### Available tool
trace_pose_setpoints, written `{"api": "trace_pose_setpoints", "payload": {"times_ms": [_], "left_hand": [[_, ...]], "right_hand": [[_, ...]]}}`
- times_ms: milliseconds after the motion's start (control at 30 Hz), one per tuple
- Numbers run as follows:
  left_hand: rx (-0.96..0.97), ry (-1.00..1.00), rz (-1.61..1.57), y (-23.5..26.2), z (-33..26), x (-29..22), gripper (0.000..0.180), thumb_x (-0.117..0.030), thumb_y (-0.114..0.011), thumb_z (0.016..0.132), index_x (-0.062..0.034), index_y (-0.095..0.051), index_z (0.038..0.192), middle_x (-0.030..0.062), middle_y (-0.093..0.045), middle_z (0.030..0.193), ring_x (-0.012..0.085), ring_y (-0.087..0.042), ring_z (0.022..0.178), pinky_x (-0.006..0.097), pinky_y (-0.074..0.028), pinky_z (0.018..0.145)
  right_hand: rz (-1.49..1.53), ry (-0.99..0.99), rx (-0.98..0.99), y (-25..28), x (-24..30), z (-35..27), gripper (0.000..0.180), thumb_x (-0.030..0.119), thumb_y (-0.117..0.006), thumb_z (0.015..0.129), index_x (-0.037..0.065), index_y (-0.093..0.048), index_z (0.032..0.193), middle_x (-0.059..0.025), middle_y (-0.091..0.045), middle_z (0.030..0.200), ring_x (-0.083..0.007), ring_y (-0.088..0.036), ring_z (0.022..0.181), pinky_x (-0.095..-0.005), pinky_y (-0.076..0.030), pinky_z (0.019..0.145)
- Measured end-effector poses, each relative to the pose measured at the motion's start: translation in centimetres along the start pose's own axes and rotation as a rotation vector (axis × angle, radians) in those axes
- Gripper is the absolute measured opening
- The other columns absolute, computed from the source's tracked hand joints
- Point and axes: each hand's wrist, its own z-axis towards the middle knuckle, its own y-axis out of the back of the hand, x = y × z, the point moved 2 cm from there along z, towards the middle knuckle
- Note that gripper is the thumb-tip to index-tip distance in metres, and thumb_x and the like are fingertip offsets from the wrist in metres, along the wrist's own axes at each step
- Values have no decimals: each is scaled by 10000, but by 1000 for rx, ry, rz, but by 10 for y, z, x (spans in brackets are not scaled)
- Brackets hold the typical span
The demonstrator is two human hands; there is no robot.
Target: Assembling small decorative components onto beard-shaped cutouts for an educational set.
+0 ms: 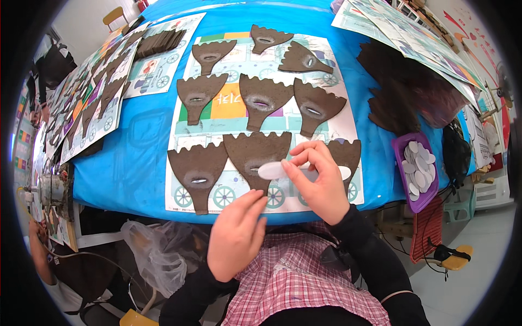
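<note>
My right hand (321, 182) pinches a white oval piece (270, 170) between thumb and fingers, above a dark brown fan-shaped piece (256, 155) with a scalloped top edge and a narrow stem. A second white oval (345, 173) shows beside that hand; whether the hand holds it I cannot tell. My left hand (237, 233) has its fingers stretched out, their tips at the stem of the same brown piece, with nothing visible in them. To the left lies a similar piece (197, 171) with a slit in its middle. Another brown piece (348, 155) is partly hidden behind my right hand.
Several more brown pieces (265, 98) lie on a printed sheet (176, 138) over the blue table cover (130, 130). At right stands a purple basket (417, 202) of white ovals (418, 168). Dark brown sheets (389, 81) lie behind it; stacked brown pieces (157, 43) sit far left.
</note>
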Motion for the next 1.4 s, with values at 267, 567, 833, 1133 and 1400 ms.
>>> {"api": "trace_pose_setpoints", "payload": {"times_ms": [267,567,833,1133,1400], "left_hand": [[-11,-41,26,-9,-8,5,419,19,-618,779,9,-583,1197,133,-565,1244,304,-535,1192,390,-445,962],[-2,-64,1,-6,-7,11,383,21,-608,789,9,-599,1172,123,-583,1218,292,-556,1167,376,-457,949],[-9,-75,-8,-5,-5,12,371,24,-609,788,9,-607,1158,116,-594,1200,289,-568,1153,373,-464,939],[-8,-78,-13,-4,-5,13,359,27,-607,787,14,-608,1146,117,-595,1195,288,-571,1148,374,-468,932],[-6,-88,-4,-3,-4,11,354,23,-608,789,14,-607,1143,119,-596,1191,290,-575,1141,374,-469,926]], "right_hand": [[-301,257,-186,-33,-17,4,172,155,-669,814,55,-563,722,-76,-549,988,-265,-514,974,-383,-365,866],[-347,268,-175,-35,-17,3,166,153,-664,816,61,-563,722,-65,-549,969,-260,-512,953,-378,-363,851],[-257,228,-169,-32,-19,5,179,163,-665,823,54,-565,722,-61,-553,953,-256,-516,941,-372,-365,850],[-335,264,-162,-34,-18,6,183,167,-663,821,57,-564,713,-57,-548,942,-250,-512,931,-371,-361,834],[-393,254,-154,-34,-16,6,183,151,-666,828,39,-563,725,-69,-545,936,-247,-517,929,-356,-375,856]]}}
